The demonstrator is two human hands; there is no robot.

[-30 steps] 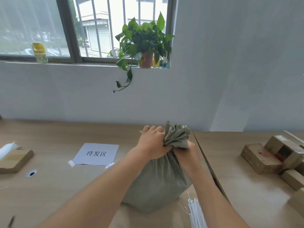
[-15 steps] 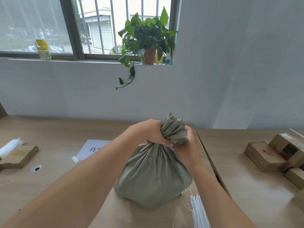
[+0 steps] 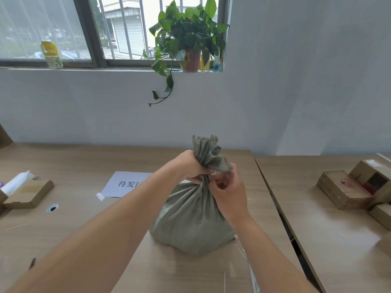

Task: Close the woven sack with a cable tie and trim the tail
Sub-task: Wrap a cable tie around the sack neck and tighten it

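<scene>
A grey-green woven sack (image 3: pixel 190 218) stands upright on the wooden table (image 3: pixel 84 161), its top bunched into a ruffled neck. My left hand (image 3: pixel 188 166) is clenched around that neck from the left. My right hand (image 3: pixel 229 193) is at the neck's right side, fingers curled and pinching there; a small pale bit shows at the fingertips, and I cannot tell whether it is a cable tie. A bundle of white cable ties (image 3: pixel 252 278) lies on the table in front of the sack to its right.
A white paper label (image 3: pixel 124 183) is taped left of the sack. An open cardboard box (image 3: pixel 27 193) sits at far left, several cardboard boxes (image 3: pixel 349 189) on the right-hand table. A gap (image 3: pixel 275 201) separates the two tables. A potted plant (image 3: pixel 188 39) is on the windowsill.
The sack now stands taller with a tighter neck. My right hand has come out from behind the neck to its right side, fingers working at it. My left hand keeps its grip.
</scene>
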